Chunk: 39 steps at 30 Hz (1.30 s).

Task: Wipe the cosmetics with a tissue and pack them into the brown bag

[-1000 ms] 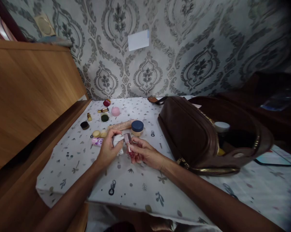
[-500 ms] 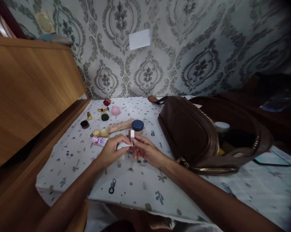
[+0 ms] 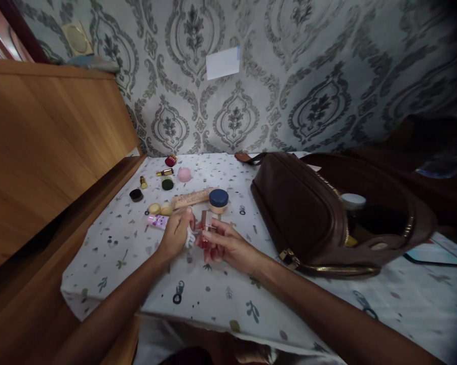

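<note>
My right hand [image 3: 228,241] grips a small upright lip gloss tube [image 3: 206,223], pinkish clear with a red lower part. Against its left side, my left hand [image 3: 177,230] is closed on a crumpled white wipe [image 3: 190,237]; part of the wipe is hidden by the fingers. Just behind the hands lie a beige squeeze tube [image 3: 192,197] and a jar with a dark blue lid [image 3: 218,197]. A lilac tube [image 3: 157,221] sticks out beside my left hand, next to two small yellowish round pots [image 3: 160,208].
A brown leather bag [image 3: 300,203] stands unzipped on the right, a white-lidded jar [image 3: 353,201] inside. Farther back left are a pink round item [image 3: 184,174], a green-lidded jar [image 3: 167,184], a black lid [image 3: 136,195] and a gold-black lipstick [image 3: 164,173]. A wooden cabinet [image 3: 53,142] borders the left.
My left hand has turned, its knuckles rising, and drawn slightly left of the lip gloss tube with the wipe. The right hand still grips the tube. The view has shifted slightly.
</note>
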Each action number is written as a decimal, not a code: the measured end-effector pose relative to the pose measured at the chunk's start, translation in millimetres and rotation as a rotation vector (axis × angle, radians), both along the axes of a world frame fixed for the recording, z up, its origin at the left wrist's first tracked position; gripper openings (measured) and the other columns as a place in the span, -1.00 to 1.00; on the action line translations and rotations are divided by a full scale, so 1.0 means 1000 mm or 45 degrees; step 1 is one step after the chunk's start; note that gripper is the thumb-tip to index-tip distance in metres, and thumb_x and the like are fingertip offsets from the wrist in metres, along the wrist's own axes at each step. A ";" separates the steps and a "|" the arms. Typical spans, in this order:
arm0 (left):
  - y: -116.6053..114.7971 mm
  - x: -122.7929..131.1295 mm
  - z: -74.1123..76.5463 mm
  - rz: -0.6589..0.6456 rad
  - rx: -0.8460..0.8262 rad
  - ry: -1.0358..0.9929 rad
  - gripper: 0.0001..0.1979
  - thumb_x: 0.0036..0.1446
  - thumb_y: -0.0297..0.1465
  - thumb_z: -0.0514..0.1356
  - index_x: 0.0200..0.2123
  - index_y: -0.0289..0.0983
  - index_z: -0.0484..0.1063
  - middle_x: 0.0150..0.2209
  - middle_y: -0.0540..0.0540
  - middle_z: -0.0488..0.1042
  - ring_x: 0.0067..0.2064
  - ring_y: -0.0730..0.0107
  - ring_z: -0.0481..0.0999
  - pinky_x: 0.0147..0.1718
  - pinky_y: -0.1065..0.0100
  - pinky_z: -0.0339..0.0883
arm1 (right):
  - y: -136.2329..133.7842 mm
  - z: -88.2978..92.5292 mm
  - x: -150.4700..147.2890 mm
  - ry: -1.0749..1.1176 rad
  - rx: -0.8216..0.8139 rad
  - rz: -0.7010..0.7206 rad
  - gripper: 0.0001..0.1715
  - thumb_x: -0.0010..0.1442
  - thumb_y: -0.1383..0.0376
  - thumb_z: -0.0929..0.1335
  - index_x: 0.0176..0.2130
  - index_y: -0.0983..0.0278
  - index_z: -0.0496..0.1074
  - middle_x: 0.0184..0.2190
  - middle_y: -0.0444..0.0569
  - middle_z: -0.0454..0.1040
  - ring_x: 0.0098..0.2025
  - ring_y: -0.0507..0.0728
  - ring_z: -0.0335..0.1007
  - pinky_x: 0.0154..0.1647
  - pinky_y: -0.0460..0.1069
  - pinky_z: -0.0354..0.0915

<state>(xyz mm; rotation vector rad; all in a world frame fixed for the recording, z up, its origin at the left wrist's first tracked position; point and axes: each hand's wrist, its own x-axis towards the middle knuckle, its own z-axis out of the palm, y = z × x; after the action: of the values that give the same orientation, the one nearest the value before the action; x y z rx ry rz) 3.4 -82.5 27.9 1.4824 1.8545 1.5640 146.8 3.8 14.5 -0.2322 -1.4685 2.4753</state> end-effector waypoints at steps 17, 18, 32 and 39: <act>-0.001 0.005 0.012 -0.420 -0.005 -1.087 -0.64 0.01 -0.34 0.26 -0.08 -0.25 0.41 -0.24 -0.14 0.50 -0.41 0.36 0.45 -0.49 0.32 0.35 | -0.006 0.003 -0.003 0.166 -0.249 -0.152 -0.55 0.00 0.17 0.56 -0.15 0.27 0.46 -0.30 -0.08 0.58 -0.28 0.05 0.55 -0.16 -0.04 0.39; -0.002 0.006 0.011 -0.427 -0.021 -1.124 -0.62 0.00 -0.34 0.30 -0.07 -0.25 0.41 -0.25 -0.12 0.50 -0.44 0.41 0.44 -0.49 0.33 0.35 | -0.006 0.003 -0.002 0.168 -0.254 -0.144 -0.56 0.01 0.17 0.55 -0.15 0.27 0.46 -0.33 -0.08 0.58 -0.29 0.05 0.55 -0.16 -0.05 0.39; 0.006 0.007 -0.004 -0.023 0.070 -0.927 -0.68 -0.07 -0.26 0.40 -0.31 -0.26 0.40 -0.41 0.03 0.48 -0.48 0.51 0.41 -0.50 0.47 0.34 | -0.001 0.005 0.002 0.179 -0.242 -0.053 -0.56 0.02 0.21 0.56 -0.11 0.29 0.51 -0.29 -0.07 0.56 -0.32 0.03 0.54 -0.32 -0.11 0.38; -0.003 0.002 0.006 0.210 0.227 -0.099 -0.82 0.04 -0.37 0.27 -0.24 -0.24 0.47 -0.23 -0.03 0.51 -0.17 0.32 0.49 -0.16 0.35 0.35 | 0.002 0.002 0.000 0.018 -0.138 -0.129 -0.47 -0.09 0.17 0.60 -0.13 0.28 0.50 -0.37 -0.15 0.49 -0.38 0.04 0.55 -0.45 -0.13 0.38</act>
<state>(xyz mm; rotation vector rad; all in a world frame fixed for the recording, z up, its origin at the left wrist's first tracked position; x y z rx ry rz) 5.4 -85.6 33.8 1.3458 1.8766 1.8798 146.9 5.5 16.0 -0.3010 -1.2854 2.4721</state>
